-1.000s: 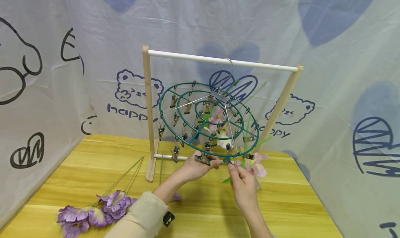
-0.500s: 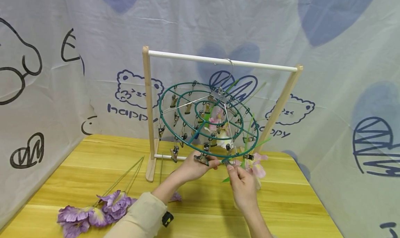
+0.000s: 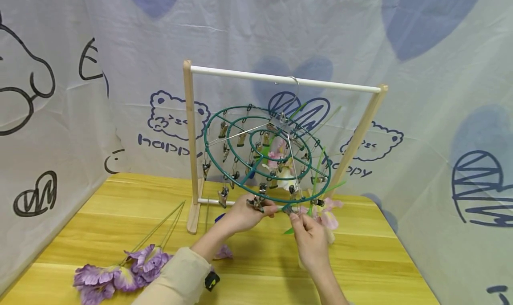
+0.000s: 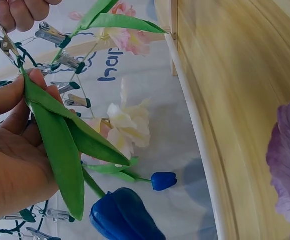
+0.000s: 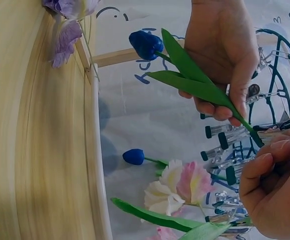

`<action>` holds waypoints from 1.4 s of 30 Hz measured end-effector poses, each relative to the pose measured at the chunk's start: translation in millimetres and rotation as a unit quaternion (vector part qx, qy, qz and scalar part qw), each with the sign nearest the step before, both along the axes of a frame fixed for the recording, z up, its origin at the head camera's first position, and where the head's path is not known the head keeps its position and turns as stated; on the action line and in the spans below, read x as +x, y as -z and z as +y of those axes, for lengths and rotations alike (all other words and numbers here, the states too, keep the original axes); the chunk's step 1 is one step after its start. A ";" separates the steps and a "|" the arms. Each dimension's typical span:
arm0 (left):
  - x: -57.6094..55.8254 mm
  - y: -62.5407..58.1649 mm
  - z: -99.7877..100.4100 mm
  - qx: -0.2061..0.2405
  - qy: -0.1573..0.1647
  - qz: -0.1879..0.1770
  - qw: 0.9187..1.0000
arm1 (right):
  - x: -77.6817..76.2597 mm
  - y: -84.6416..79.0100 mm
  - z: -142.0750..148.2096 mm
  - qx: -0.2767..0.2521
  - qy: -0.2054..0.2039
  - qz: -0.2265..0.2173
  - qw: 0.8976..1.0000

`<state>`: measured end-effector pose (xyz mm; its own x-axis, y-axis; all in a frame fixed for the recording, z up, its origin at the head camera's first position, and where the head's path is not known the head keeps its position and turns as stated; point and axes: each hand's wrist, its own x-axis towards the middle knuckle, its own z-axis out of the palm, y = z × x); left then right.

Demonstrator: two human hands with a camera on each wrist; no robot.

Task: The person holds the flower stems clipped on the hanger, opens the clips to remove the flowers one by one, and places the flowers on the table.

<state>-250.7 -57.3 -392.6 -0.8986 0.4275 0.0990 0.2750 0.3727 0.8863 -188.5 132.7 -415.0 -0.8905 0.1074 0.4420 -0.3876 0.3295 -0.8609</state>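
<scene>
An artificial blue tulip (image 4: pixel 125 215) with long green leaves (image 5: pixel 194 82) hangs head down, its stem held between thumb and fingers of my left hand (image 3: pixel 246 213). My right hand (image 3: pixel 312 240) pinches a metal clip (image 3: pixel 287 209) below the near rim of a round green clip hanger (image 3: pixel 244 183). In the left wrist view, the clip's jaws meet the tulip's stem end; whether they bite on it is unclear. Beyond my hands, a second blue tulip (image 5: pixel 134 156) and pink and white flowers (image 4: pixel 127 120) hang from other clips.
The hanger hooks onto a white rod (image 3: pixel 240 75) between wooden posts (image 3: pixel 190 140). Several loose clips dangle around my hands. Purple flowers (image 3: pixel 120 271) lie at the table's (image 3: pixel 360 260) left front, and a purple petal (image 3: pixel 223 252) shows beside my left forearm.
My left hand has shifted slightly left and down in the head view, and a bit of blue tulip now shows behind its wrist. The pinched clip has moved slightly left.
</scene>
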 end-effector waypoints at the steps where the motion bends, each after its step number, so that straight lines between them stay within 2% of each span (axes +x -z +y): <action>1: 0.2 1.0 -1.4 0.004 0.000 0.003 1.000 | 0.1 -0.2 -0.2 -0.002 -0.001 0.004 1.000; 3: 0.2 3.4 -4.5 0.011 0.002 0.020 1.000 | 0.1 -0.3 -0.3 -0.003 -0.003 0.013 1.000; 7: 2.2 4.9 -10.4 0.023 -0.004 0.024 0.999 | 0.6 -1.3 -0.2 -0.006 -0.003 0.022 1.000; 12: 2.9 6.7 -16.2 0.041 -0.004 0.003 0.999 | 0.9 -0.9 1.3 0.008 0.007 0.025 1.000; 15: 4.0 9.0 -20.6 0.048 -0.002 0.000 0.999 | 1.4 -1.0 1.9 0.007 -0.003 0.022 1.000; 18: 6.2 11.3 -24.9 0.040 0.004 0.001 0.999 | 1.5 -2.8 3.2 0.004 -0.006 0.003 1.000; 22: 10.0 14.2 -30.3 0.025 0.009 -0.004 1.000 | 1.5 -6.1 5.2 0.008 0.012 -0.019 1.000; 33: 21.9 18.1 -34.7 -0.013 0.018 0.005 1.000 | -0.2 -7.6 9.1 0.010 0.042 -0.020 0.999; 42: 30.3 21.8 -30.6 0.013 0.028 0.000 1.000 | 0.2 -8.2 8.1 0.003 0.040 -0.017 0.999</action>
